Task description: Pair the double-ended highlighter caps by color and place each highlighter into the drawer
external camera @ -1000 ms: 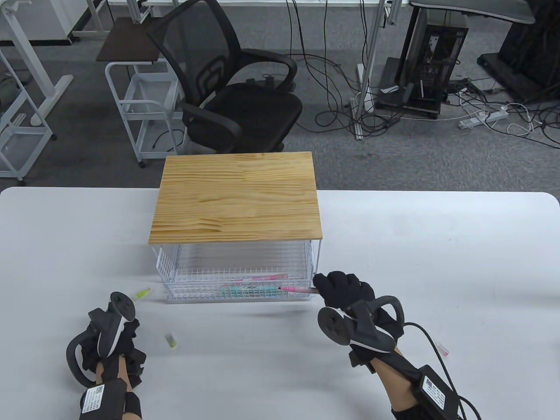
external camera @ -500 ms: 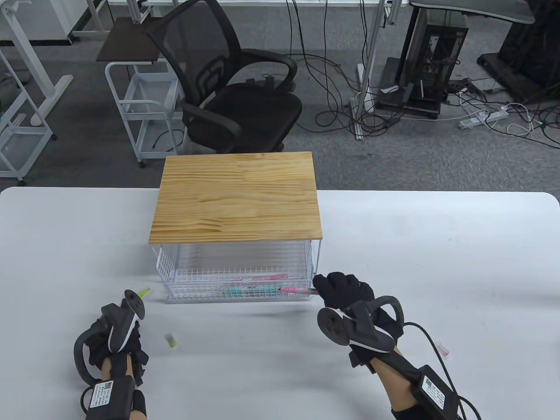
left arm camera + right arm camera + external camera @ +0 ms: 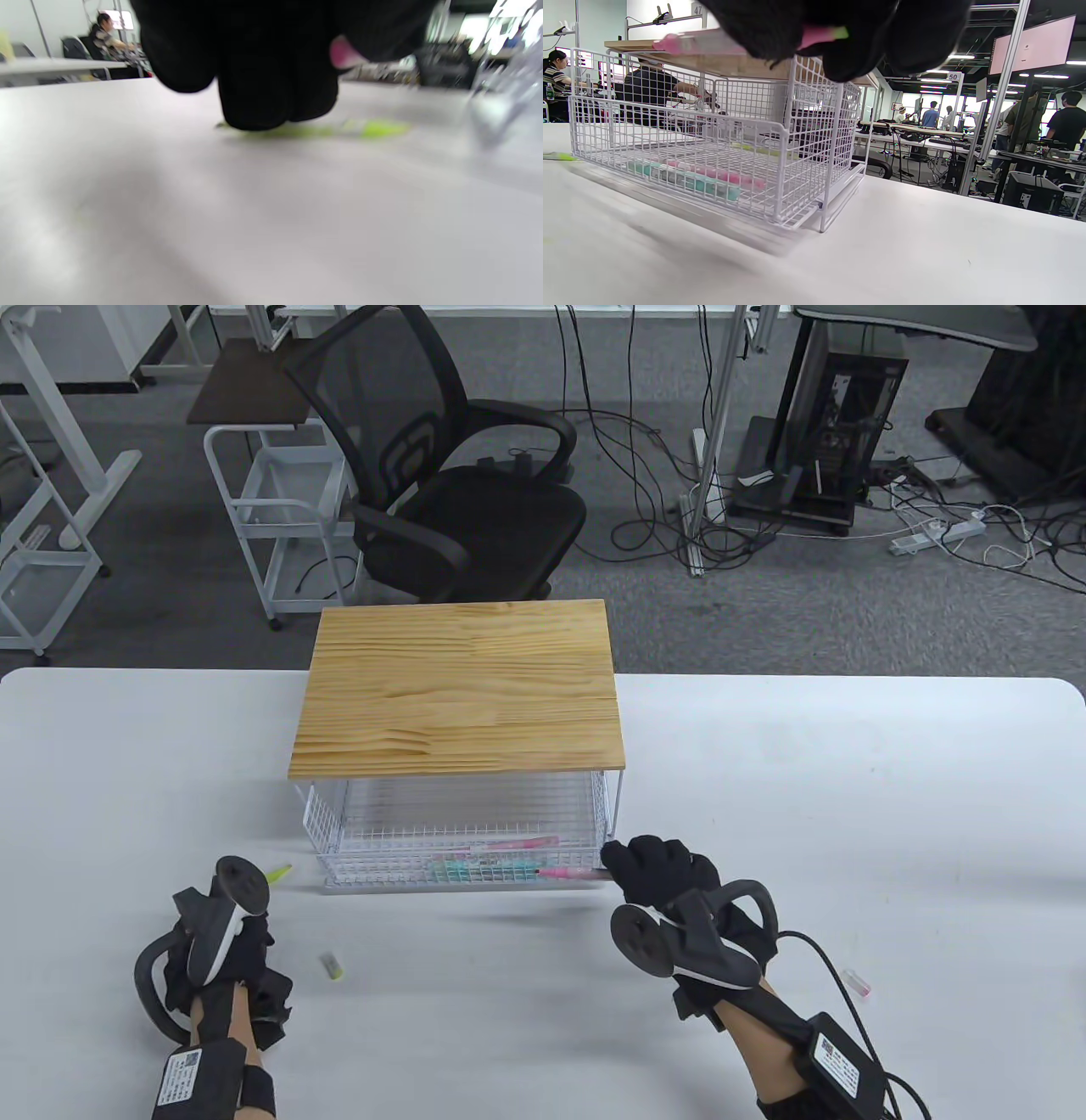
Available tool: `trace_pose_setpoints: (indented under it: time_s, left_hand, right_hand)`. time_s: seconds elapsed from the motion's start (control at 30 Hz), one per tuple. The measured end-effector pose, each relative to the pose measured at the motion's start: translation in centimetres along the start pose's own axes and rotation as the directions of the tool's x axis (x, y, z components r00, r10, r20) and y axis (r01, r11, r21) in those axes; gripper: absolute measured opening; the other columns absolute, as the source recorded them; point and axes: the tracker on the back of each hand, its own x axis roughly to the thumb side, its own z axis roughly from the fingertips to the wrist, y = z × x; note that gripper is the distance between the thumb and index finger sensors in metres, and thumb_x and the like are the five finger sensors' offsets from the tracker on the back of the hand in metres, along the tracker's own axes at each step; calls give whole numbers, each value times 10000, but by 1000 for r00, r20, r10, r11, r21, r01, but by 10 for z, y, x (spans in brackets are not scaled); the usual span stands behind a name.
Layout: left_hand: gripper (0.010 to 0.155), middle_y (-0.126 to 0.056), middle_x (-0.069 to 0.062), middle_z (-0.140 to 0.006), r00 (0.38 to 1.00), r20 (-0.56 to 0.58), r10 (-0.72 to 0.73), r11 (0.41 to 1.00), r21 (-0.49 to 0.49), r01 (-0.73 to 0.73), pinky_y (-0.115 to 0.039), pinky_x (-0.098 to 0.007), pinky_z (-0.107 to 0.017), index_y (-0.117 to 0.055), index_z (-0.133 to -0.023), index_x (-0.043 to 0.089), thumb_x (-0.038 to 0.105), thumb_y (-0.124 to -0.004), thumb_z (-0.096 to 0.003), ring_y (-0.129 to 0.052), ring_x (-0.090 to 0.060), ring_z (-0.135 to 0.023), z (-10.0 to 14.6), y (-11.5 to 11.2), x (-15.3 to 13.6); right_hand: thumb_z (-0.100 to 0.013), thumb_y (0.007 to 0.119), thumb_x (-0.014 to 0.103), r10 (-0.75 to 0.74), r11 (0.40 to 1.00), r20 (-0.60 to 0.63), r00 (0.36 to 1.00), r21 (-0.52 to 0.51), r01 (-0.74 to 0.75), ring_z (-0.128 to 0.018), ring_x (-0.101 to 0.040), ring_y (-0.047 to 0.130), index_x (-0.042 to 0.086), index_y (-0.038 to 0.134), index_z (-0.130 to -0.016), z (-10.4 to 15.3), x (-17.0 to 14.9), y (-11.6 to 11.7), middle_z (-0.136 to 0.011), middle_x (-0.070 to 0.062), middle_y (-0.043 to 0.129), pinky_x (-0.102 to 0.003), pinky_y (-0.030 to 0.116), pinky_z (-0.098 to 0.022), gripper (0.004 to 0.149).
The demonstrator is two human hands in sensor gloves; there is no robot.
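Note:
My right hand (image 3: 638, 867) grips a pink highlighter (image 3: 570, 873) by its back end, level, its tip over the front right corner of the white wire drawer (image 3: 382, 879). In the right wrist view the pink highlighter (image 3: 704, 41) shows a green end at my fingers (image 3: 882, 38). Teal and pink highlighters (image 3: 712, 178) lie in the drawer. My left hand (image 3: 242, 937) hovers low with curled fingers (image 3: 275, 84), and a small pink piece (image 3: 344, 53), apparently a cap, peeks between them. Just beyond lies a yellow-green highlighter (image 3: 339, 129) on the table.
A yellow-green cap (image 3: 331, 965) lies between my hands. Another pink cap (image 3: 861, 984) lies on the table at the right, by the glove cable. A wooden top (image 3: 458, 691) covers the drawer's frame. An office chair (image 3: 458, 500) stands behind the table (image 3: 848, 780).
My left hand went forward toward the yellow-green highlighter, then drew back a little. My right hand shifted slightly left with the pink highlighter, further over the drawer.

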Motion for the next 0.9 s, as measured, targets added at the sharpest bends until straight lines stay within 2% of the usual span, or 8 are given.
trace_pose_setpoints:
  time_s: [0.07,0.17,0.33,0.53,0.7,0.9]
  left_hand:
    - [472,-890,45,-964,991,79,110,992,59,-115,-782,-457,-703,-616,-1022,342,412,-659,-556,-955,-163,-813,10,23,7]
    - [474,-888,50,-941,940,244,240,951,134,-278,-771,-458,-706,-601,-1028,341,404,-654,-562,-950,-154,-791,35,59,21]
    - [482,-877,46,-936,852,474,222,909,214,-356,-769,-456,-709,-589,-1040,340,410,-647,-567,-941,-149,-782,81,89,53]
    - [483,-875,58,-942,754,649,102,931,204,-301,-769,-463,-714,-593,-1045,356,410,-649,-569,-940,-153,-795,124,89,97]
    - [481,-874,63,-947,717,695,-43,953,244,-180,-770,-464,-716,-598,-1042,367,412,-653,-567,-940,-150,-804,144,72,126]
    - [480,-874,73,-948,683,718,-137,957,273,-96,-772,-461,-717,-597,-1040,373,415,-652,-564,-940,-148,-809,155,55,144]
  right_hand:
    - [-594,699,251,-9,1000,1,1000,-9,9,-891,-311,786,236,544,-1110,0,1,-2,-1068,-73,630,-551,732,-665,539]
    - [-594,698,251,-19,1000,9,1000,-18,19,-889,-312,787,235,540,-1111,1,2,-5,-1070,-73,627,-548,735,-662,541]
    - [-594,697,251,-30,999,25,999,-35,31,-888,-312,787,236,542,-1111,3,5,-9,-1068,-77,629,-547,735,-661,540]
    - [-595,694,252,-37,997,41,998,-64,40,-887,-312,787,234,537,-1112,6,9,-14,-1069,-79,625,-546,735,-661,541]
    - [-596,692,253,-57,994,53,997,-93,61,-883,-308,790,234,532,-1113,8,10,-19,-1067,-78,628,-545,735,-660,542]
    - [-596,691,255,-66,992,59,996,-107,72,-884,-308,791,235,531,-1113,10,11,-23,-1068,-77,627,-544,735,-660,543]
